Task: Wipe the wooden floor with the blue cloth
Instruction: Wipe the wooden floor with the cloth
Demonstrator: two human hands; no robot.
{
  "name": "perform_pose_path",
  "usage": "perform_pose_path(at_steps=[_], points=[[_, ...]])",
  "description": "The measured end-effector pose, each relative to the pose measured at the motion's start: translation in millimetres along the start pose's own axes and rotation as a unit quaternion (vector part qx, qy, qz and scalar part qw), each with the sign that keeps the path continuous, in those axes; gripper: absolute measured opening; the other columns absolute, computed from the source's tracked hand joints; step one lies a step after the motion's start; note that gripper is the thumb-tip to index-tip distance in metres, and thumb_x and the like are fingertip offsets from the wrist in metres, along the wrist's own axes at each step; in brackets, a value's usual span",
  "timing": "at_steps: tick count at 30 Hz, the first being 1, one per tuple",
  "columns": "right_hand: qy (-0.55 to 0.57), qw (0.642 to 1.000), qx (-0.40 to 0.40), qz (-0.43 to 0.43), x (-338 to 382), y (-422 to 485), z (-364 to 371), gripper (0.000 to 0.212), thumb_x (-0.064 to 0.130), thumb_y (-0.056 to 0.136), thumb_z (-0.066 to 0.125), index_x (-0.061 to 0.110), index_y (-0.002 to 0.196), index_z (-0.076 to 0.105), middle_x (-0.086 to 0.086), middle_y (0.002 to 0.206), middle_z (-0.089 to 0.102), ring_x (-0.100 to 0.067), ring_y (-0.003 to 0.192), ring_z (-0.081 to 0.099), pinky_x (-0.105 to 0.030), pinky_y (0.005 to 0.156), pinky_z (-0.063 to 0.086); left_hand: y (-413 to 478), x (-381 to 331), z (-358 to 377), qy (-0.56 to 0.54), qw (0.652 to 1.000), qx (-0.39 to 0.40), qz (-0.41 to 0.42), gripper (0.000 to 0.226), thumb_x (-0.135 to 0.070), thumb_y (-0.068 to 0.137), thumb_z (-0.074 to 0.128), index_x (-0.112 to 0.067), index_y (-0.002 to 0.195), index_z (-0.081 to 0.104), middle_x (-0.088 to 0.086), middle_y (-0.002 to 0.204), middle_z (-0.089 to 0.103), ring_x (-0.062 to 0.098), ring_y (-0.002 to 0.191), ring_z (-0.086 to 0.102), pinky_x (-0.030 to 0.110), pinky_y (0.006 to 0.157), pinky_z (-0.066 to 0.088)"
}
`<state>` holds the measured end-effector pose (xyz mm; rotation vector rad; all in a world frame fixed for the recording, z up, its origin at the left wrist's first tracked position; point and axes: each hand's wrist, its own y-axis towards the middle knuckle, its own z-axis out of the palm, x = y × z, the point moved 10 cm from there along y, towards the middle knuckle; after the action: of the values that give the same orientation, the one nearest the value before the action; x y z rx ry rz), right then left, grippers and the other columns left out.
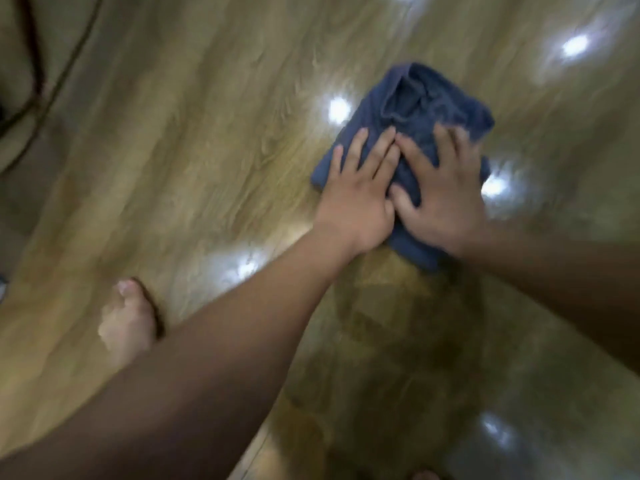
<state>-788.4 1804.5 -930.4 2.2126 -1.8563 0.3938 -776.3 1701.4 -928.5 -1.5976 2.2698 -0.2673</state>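
A folded blue cloth (pixel 419 109) lies flat on the glossy wooden floor (pixel 194 150), right of centre. My left hand (pixel 358 195) presses on the cloth's near left part with its fingers straight and spread. My right hand (pixel 440 199) presses flat on the cloth beside it, fingers spread, and the two thumbs touch. The near part of the cloth is hidden under both palms. The picture is blurred by motion.
My bare left foot (pixel 128 320) stands on the floor at the lower left, under my left forearm. Dark cables (pixel 45 88) run across the floor at the far left. Bright lamp reflections dot the boards around the cloth.
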Motion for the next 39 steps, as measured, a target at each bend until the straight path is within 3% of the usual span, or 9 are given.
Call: perform_pose_path(at_steps=[6,11,15,18,20,21,23,27,39], points=[[0.051,0.994,0.057,-0.078,149.9,-83.9,55.9,0.064,0.049,0.078,0.058,0.029,0.139,0.055,-0.021,0.143,0.048,-0.045,0.137,0.037,-0.058,0.110,0.027,-164.4,85.0,48.4,-0.026,0.995,0.002,-0.099,0.066,-0.028,0.089,0.038,-0.009,0.152,0.032,0.007,0.162,0.026,0.037,0.149,0.021,0.059,0.116,0.029],[0.038,0.988,0.050,-0.142,150.5,-40.1,50.2,0.060,0.050,0.081,0.053,0.027,0.136,0.058,-0.021,0.135,0.055,-0.043,0.128,0.045,-0.056,0.103,0.034,-128.4,103.5,43.8,-0.053,0.989,-0.019,-0.134,0.070,-0.031,0.093,0.035,-0.014,0.158,0.014,-0.001,0.166,0.001,0.040,0.152,0.004,0.058,0.120,0.000],[0.028,0.990,0.011,-0.138,119.5,67.4,37.0,0.064,0.049,0.081,0.052,0.024,0.140,0.058,-0.025,0.137,0.053,-0.047,0.130,0.046,-0.054,0.104,0.034,-29.0,128.2,6.0,-0.098,0.980,-0.053,-0.166,0.076,-0.024,0.092,0.045,-0.019,0.159,0.010,-0.005,0.167,-0.009,0.037,0.151,-0.009,0.059,0.118,-0.009],[0.003,0.996,-0.014,-0.090,95.9,118.8,35.9,0.068,0.051,0.082,0.046,0.021,0.143,0.051,-0.025,0.140,0.049,-0.045,0.133,0.042,-0.052,0.108,0.030,39.8,136.7,-35.9,-0.059,0.991,-0.049,-0.111,0.073,-0.034,0.081,0.043,-0.019,0.152,0.030,0.003,0.164,0.016,0.047,0.144,0.015,0.064,0.114,0.014],[0.008,0.997,-0.025,-0.072,90.3,123.4,36.5,0.067,0.049,0.083,0.049,0.017,0.142,0.051,-0.026,0.137,0.051,-0.045,0.131,0.044,-0.052,0.107,0.032,54.5,137.4,-59.2,-0.003,0.998,-0.069,-0.011,0.072,-0.042,0.068,0.039,-0.014,0.133,0.051,0.012,0.142,0.046,0.046,0.117,0.043,0.054,0.099,0.038],[0.014,0.997,-0.029,-0.071,91.1,121.7,35.3,0.066,0.048,0.084,0.051,0.016,0.141,0.051,-0.026,0.136,0.052,-0.045,0.130,0.044,-0.053,0.106,0.033,55.0,139.0,-64.4,0.008,0.996,-0.082,0.042,0.070,-0.043,0.066,0.042,-0.011,0.128,0.056,0.013,0.133,0.053,0.044,0.108,0.047,0.050,0.093,0.040],[0.019,0.997,-0.028,-0.073,93.3,118.6,31.4,0.064,0.047,0.085,0.053,0.019,0.143,0.053,-0.027,0.135,0.052,-0.046,0.129,0.045,-0.053,0.106,0.034,50.8,146.8,-67.5,0.007,0.989,-0.108,0.099,0.067,-0.038,0.071,0.051,-0.005,0.128,0.059,0.016,0.133,0.056,0.044,0.108,0.050,0.049,0.095,0.041],[0.007,0.996,-0.037,-0.084,98.4,117.5,27.2,0.062,0.042,0.086,0.058,0.015,0.142,0.055,-0.030,0.131,0.054,-0.050,0.125,0.048,-0.054,0.103,0.036,47.0,153.9,-63.8,-0.018,0.988,-0.119,0.099,0.063,-0.032,0.071,0.063,-0.006,0.128,0.062,0.017,0.137,0.056,0.046,0.110,0.052,0.051,0.098,0.040],[-0.049,0.994,-0.003,-0.097,95.6,117.5,41.0,0.062,0.051,0.097,0.042,0.018,0.149,0.038,-0.030,0.136,0.046,-0.045,0.127,0.041,-0.057,0.097,0.040,54.6,157.5,-63.5,-0.017,0.987,-0.091,0.128,0.066,-0.038,0.071,0.058,-0.012,0.132,0.061,0.009,0.142,0.055,0.041,0.116,0.052,0.050,0.103,0.036]])
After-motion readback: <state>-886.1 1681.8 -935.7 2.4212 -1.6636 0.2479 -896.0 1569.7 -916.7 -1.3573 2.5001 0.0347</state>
